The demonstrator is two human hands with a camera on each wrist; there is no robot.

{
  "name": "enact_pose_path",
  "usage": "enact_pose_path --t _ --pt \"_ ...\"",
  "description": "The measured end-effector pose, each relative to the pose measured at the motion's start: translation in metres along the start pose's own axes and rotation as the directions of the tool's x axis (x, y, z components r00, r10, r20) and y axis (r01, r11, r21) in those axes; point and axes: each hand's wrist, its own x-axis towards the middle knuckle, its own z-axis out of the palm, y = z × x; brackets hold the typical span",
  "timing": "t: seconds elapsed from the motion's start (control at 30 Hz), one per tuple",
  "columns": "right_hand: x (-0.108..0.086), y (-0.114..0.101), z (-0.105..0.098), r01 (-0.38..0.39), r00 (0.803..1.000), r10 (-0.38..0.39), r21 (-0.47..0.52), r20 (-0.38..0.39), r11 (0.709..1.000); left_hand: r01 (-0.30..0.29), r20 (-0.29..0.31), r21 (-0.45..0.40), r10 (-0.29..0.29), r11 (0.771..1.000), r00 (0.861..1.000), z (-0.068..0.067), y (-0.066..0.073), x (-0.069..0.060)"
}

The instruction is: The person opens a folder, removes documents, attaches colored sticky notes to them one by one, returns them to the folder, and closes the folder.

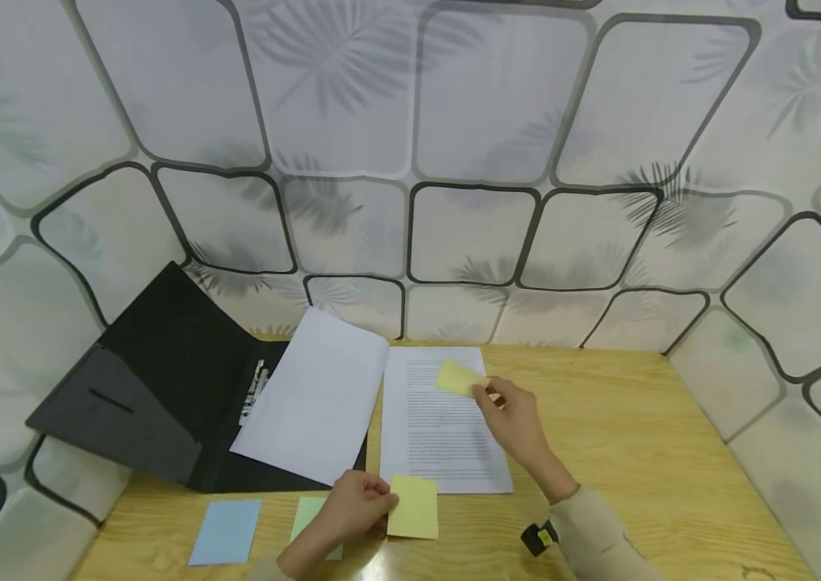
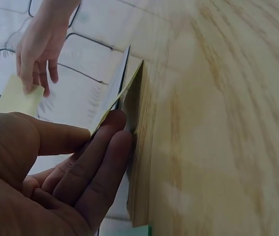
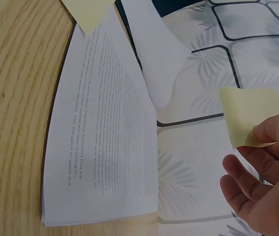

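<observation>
My right hand [image 1: 515, 420] pinches a yellow sticky note [image 1: 458, 378] between thumb and finger, over the upper right of a printed page [image 1: 447, 452]. In the right wrist view the note [image 3: 250, 115] is raised off the paper and slightly bent. My left hand [image 1: 358, 504] pinches the left edge of a yellow sticky-note pad [image 1: 414, 508] near the page's lower edge. The left wrist view shows this pad edge-on between thumb and fingers, tilted up from the table. The printed page lies on top of a stack of sheets [image 3: 100, 162].
An open black ring binder [image 1: 142, 347] lies at the left, its cover raised against the patterned wall. White sheets [image 1: 316, 403] slant across its right side. A blue sticky-note pad [image 1: 225, 532] and a green one [image 1: 309, 512], partly hidden by my left hand, lie in front on the wooden table [image 1: 621, 436].
</observation>
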Motion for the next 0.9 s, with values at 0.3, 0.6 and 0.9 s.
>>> enact_pose_path --t 0.3,0.6,0.9 --pt "0.0 -0.002 0.004 0.008 1.0 -0.008 -0.033 0.026 0.999 0.027 0.025 0.039 -0.028 0.999 0.999 0.0 0.005 -0.011" --pt "-0.001 -0.004 0.005 0.027 0.999 -0.025 -0.058 0.035 0.998 -0.04 0.002 0.131 0.04 0.991 0.999 0.001 0.007 -0.014" --pt "-0.001 -0.004 0.005 0.054 0.998 -0.051 -0.07 0.046 0.996 -0.038 0.019 0.2 0.035 0.979 0.999 -0.001 0.011 -0.015"
